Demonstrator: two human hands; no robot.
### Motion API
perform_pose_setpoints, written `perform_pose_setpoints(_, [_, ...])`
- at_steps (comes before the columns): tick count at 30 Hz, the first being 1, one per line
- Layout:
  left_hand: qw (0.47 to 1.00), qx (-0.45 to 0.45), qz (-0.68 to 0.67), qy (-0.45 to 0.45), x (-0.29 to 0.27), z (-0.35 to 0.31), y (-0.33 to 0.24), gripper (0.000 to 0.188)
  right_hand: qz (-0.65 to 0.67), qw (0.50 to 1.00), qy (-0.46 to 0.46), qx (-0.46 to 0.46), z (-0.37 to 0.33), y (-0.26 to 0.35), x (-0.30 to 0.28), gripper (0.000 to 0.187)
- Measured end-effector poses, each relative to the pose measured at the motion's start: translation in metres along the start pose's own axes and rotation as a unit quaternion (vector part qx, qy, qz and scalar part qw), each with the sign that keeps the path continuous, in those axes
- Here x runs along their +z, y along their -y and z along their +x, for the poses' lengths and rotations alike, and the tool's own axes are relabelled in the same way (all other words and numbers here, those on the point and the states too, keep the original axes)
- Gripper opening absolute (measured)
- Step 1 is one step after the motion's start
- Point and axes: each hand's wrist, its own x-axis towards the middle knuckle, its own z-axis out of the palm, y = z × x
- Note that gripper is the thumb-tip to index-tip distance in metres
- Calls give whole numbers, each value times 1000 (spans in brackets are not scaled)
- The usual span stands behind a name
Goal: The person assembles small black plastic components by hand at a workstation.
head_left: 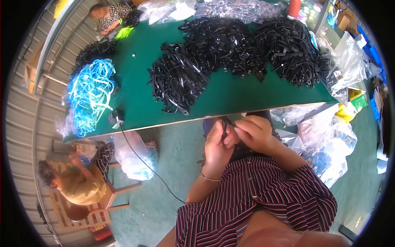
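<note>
Between the curled fingers of the left hand [219, 139] sits a small black piece [225, 126], too small to make out fully; the right hand [256, 132], just beside it, has its fingertips pinched together at that piece, though I cannot tell whether they grip it. Just beyond both hands runs the near edge of the green-topped table [230, 96]. Farther ahead of them lie heaped black straps [179, 78]; well to their left, a tangle of light-blue straps [91, 96]; right of the right hand, filled plastic bags [325, 140].
</note>
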Motion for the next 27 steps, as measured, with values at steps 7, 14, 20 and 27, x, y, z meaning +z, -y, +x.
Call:
perform_pose_setpoints(7, [1000,-13,-18,2,-1,-1,4,37,6,1000,-3,-5,1,-1,0,21])
perform_pose_setpoints(14, [999,-3,-36,15,-4,0,3,34,20,999,34,-19,-1,-5,-1,20])
perform_pose_setpoints(20, [999,-19,-19,17,-4,-1,5,34,24,999,23,-18,1,-4,1,20])
perform_pose_setpoints(27, [991,-26,123,-42,-3,0,4,32,166,975,29,144,-11,-9,7,16])
